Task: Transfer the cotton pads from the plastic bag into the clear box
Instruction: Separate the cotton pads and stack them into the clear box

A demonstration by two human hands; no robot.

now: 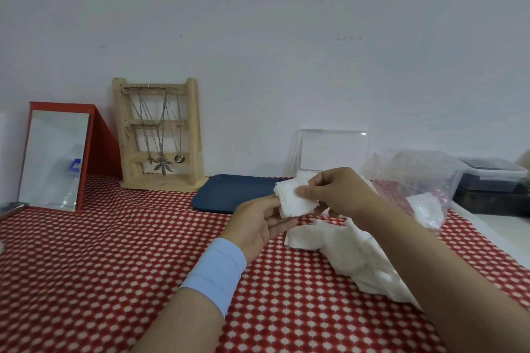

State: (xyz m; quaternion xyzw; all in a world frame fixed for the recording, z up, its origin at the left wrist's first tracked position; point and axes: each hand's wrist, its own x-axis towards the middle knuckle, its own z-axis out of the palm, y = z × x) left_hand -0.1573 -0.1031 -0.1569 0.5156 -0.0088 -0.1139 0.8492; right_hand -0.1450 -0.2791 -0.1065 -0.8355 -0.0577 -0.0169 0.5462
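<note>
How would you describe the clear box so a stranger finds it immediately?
Follow the white wall down to the far edge of the red-patterned table. Between the blue tray and the crumpled plastic bag stands the clear box. Unlike the closed, dark container far right, its lid stands open.

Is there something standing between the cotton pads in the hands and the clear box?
Nothing visible does. The left hand and right hand hold the cotton pads just before the clear box, whose lid is open. The plastic bag lies at the right, aside from the path.
</note>
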